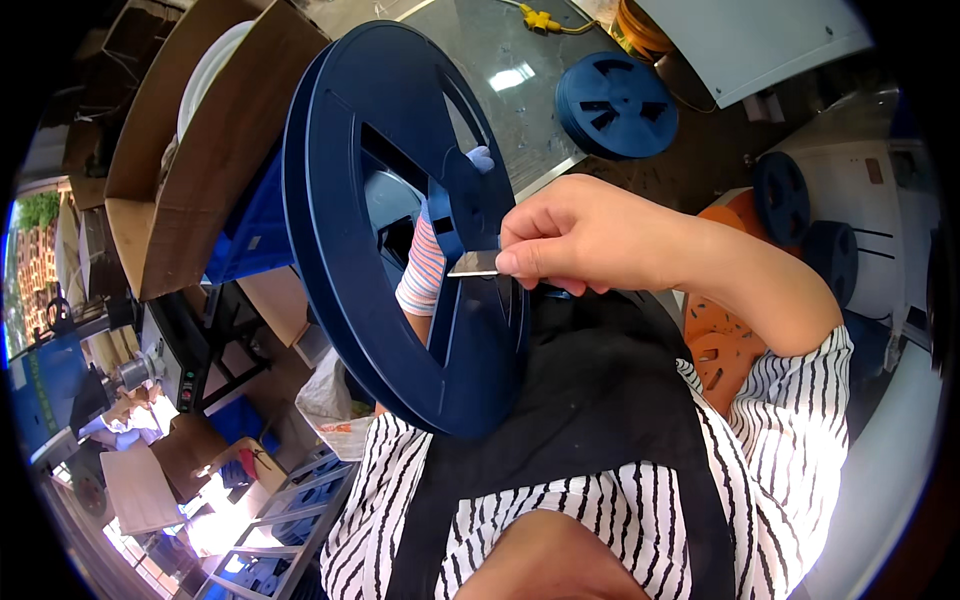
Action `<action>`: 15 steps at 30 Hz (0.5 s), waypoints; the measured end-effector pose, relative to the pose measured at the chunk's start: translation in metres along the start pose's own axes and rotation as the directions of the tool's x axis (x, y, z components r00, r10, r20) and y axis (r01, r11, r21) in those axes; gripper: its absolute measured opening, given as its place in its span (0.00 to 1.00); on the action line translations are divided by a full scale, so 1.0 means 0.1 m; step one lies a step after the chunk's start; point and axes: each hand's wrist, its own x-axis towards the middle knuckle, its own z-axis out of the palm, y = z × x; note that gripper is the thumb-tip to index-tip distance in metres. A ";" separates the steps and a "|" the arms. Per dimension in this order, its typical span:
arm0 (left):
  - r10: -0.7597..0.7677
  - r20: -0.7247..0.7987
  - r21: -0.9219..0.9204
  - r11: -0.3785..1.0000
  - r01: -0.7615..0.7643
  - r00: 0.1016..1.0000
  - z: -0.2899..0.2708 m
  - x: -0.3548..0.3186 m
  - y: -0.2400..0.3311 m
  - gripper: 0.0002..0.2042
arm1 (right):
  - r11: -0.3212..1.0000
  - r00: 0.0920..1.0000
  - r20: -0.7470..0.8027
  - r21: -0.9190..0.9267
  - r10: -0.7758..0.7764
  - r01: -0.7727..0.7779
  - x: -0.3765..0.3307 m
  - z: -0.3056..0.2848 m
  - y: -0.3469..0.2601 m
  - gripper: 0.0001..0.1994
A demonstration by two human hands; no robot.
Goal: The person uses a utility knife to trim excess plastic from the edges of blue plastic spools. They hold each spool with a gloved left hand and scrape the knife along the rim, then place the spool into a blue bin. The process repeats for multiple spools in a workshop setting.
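Observation:
A large dark blue plastic reel (345, 190) with two flanges and cut-out windows is held up on edge before my chest. My left hand (423, 265), in a striped glove, is behind its front flange and shows through a window. A pale gloved fingertip pokes out at the hub (460, 215), so the hand grips the reel from inside; most of its fingers are hidden. Bare, my right hand (560, 240) pinches a thin flat metal blade (474, 264) between thumb and fingers. The blade's far end is at the hub's lower edge; whether it touches, I cannot tell.
Stacked blue reels (616, 105) sit at the corner of a grey-topped table (470, 50), with a yellow connector (540, 20) beyond. At left stand an open cardboard box (225, 140) and a blue crate (245, 230). Orange reels (720, 350) lie at right, near a white machine.

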 end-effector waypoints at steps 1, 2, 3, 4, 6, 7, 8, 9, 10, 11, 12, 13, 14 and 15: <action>0.002 0.002 0.000 1.000 -0.002 1.000 0.00 0.01 0.01 0.39 | 1.000 1.000 -0.003 -0.014 0.003 -0.003 0.03 0.00 0.02 0.16; 0.003 0.002 -0.001 1.000 -0.003 1.000 0.01 0.01 0.01 0.39 | 0.999 1.000 0.005 -0.033 0.012 -0.011 0.07 0.01 0.05 0.16; 0.001 0.000 0.000 1.000 -0.001 1.000 0.01 0.00 0.01 0.39 | 1.000 1.000 0.017 -0.031 0.008 -0.007 0.08 0.02 0.04 0.16; 0.000 -0.005 0.001 1.000 0.000 1.000 0.00 -0.01 0.01 0.39 | 1.000 1.000 0.028 -0.028 0.003 -0.003 0.07 0.04 0.02 0.15; -0.003 -0.015 0.004 1.000 0.004 1.000 -0.01 -0.04 0.01 0.39 | 0.997 0.995 0.100 -0.074 0.026 -0.018 0.03 0.09 -0.07 0.15; -0.004 -0.022 0.003 1.000 0.004 1.000 -0.02 -0.06 0.02 0.39 | 0.994 0.993 0.116 -0.107 0.008 0.005 0.00 0.11 -0.12 0.15; -0.006 -0.028 0.004 1.000 0.006 1.000 -0.01 -0.09 0.01 0.39 | 0.990 0.991 0.134 -0.140 -0.010 0.029 -0.02 0.12 -0.16 0.15; -0.003 -0.017 -0.001 1.000 0.003 1.000 -0.01 -0.05 0.00 0.39 | 0.993 0.992 0.119 -0.101 -0.041 0.053 -0.04 0.14 -0.16 0.14; 0.000 -0.005 -0.006 1.000 0.000 1.000 -0.01 -0.02 -0.01 0.39 | 0.987 0.995 0.081 -0.147 -0.054 0.066 -0.04 0.13 -0.16 0.14; 0.003 0.006 -0.011 1.000 -0.003 1.000 0.00 0.01 -0.03 0.39 | 0.988 0.999 0.036 -0.154 -0.007 0.012 0.00 0.09 -0.13 0.14; 0.009 0.021 -0.017 1.000 -0.009 1.000 0.01 0.04 -0.06 0.39 | 0.987 0.999 -0.012 -0.157 0.040 -0.042 0.04 0.05 -0.10 0.14; 0.006 0.002 -0.005 1.000 -0.006 1.000 0.00 0.00 -0.02 0.40 | 0.977 0.999 -0.012 -0.209 0.047 -0.048 0.05 0.02 -0.16 0.15; 0.003 -0.014 0.001 1.000 -0.003 1.000 -0.01 -0.03 0.02 0.40 | 0.976 0.999 0.003 -0.212 0.044 -0.043 0.05 0.02 -0.19 0.15; 0.003 -0.014 0.001 1.000 -0.003 1.000 -0.01 -0.04 0.01 0.40 | 0.976 0.999 0.004 -0.210 0.051 -0.049 0.06 0.03 -0.18 0.15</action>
